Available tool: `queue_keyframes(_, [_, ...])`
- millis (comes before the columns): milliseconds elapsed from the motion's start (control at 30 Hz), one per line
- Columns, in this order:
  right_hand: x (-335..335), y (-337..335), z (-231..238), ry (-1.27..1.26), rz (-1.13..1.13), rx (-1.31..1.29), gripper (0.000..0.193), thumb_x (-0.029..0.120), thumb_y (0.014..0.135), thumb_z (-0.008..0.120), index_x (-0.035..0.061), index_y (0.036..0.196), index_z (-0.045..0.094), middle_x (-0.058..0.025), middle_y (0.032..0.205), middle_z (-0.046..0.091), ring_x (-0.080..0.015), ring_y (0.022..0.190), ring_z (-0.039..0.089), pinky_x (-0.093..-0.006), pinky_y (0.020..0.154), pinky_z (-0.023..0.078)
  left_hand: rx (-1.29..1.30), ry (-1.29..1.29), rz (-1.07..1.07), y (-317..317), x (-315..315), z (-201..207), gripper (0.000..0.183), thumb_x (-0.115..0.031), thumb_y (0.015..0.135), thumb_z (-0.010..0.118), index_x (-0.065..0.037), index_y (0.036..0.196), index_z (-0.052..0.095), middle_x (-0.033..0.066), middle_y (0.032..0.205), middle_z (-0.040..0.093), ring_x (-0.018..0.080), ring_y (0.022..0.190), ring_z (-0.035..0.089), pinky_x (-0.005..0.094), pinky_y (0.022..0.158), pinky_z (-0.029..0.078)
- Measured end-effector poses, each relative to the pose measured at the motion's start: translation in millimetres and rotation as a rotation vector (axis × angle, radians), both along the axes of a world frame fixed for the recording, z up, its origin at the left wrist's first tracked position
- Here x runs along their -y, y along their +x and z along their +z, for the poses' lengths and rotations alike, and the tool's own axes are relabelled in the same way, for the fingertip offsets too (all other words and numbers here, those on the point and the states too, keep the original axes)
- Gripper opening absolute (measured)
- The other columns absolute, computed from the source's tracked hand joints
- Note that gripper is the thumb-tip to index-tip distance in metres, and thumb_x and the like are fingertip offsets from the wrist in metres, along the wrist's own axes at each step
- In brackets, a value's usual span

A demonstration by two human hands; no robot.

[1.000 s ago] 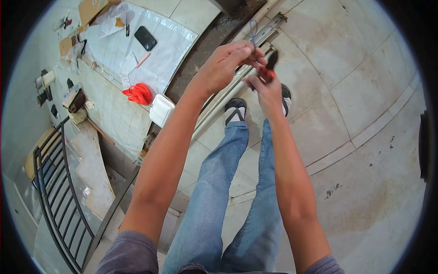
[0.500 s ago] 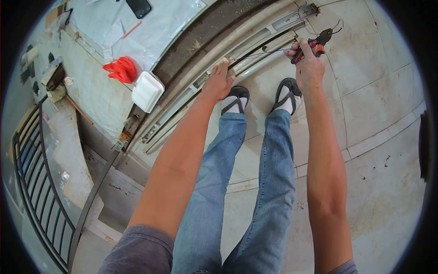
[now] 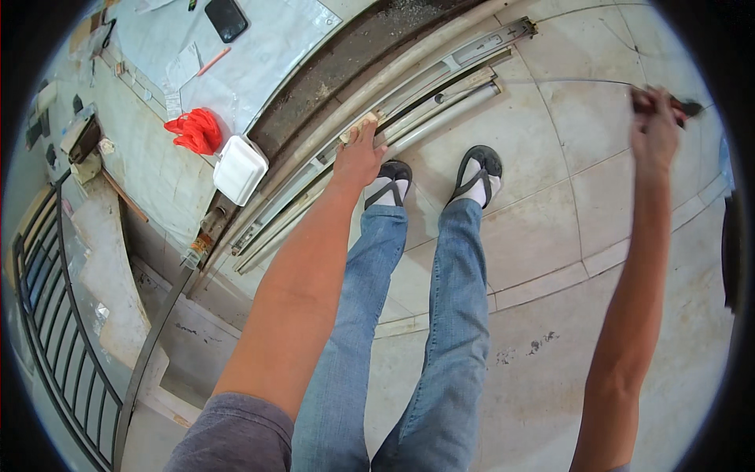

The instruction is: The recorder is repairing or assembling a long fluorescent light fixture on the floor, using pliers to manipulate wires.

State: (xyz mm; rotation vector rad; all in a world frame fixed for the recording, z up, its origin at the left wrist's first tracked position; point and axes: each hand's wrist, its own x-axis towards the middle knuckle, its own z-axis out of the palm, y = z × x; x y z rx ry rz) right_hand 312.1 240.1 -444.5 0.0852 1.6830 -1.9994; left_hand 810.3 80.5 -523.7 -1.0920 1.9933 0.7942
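My left hand [image 3: 359, 161] lies over the metal channel strips by my left foot, its fingers closed over a small beige block [image 3: 363, 124]. Out to the right, above the tiles, my right hand [image 3: 655, 140] grips red-and-black pliers [image 3: 664, 105], blurred by motion. From the pliers a thin wire [image 3: 568, 81] runs left toward the strips and my left hand; where its other end sits is hidden. Under the left hand lie a grey slotted metal channel [image 3: 480, 49] and a pale round tube [image 3: 464, 106], side by side.
My sandalled feet [image 3: 481, 177] stand just short of the strips. To the left are a white foam box [image 3: 240, 169], a red plastic bag [image 3: 194, 131] and a phone [image 3: 226, 20] on a pale sheet. A black metal railing [image 3: 67, 330] stands at lower left.
My right hand has swung right and slightly nearer with the pliers, drawing out a longer stretch of wire. My left hand stays at the strips; the whole view has shifted a little.
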Motion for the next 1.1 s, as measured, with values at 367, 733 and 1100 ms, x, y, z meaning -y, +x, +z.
queue_keyframes(367, [-127.0,-33.6,189.4,-0.035,0.054,-0.152,0.011,0.012,0.094,0.059,0.0015,0.091,0.061,-0.0078,0.088,0.062,-0.0126,0.078,0.058,-0.0281,0.074,0.048,-0.339,0.028,-0.005,-22.9,13.0,42.1,0.074,-0.034,0.091,0.056,0.000,0.147,0.021,0.0241,0.150,0.028,0.0379,0.139,0.027,0.0415,0.112,0.027])
queue_keyframes(733, [-110.2,140.6,273.1,0.061,-0.091,0.451,0.011,0.014,0.091,0.058,0.0043,0.094,0.054,-0.0070,0.078,0.061,-0.0120,0.057,0.054,-0.0286,0.053,0.049,-0.847,0.575,0.172,-262.6,-93.1,333.0,0.048,-0.018,0.097,0.055,0.004,0.137,0.043,0.0186,0.136,0.052,0.0255,0.125,0.051,0.0337,0.104,0.039])
queue_keyframes(1100, [-148.3,124.1,343.9,0.268,0.105,0.448,0.018,0.013,0.089,0.059,0.0003,0.078,0.056,-0.0026,0.063,0.055,-0.0102,0.050,0.052,-0.0257,0.047,0.042,-0.664,0.758,0.522,-343.5,-188.3,420.4,0.017,-0.009,0.094,0.059,0.006,0.099,0.061,0.0066,0.074,0.063,0.0107,0.049,0.055,0.0249,0.043,0.043])
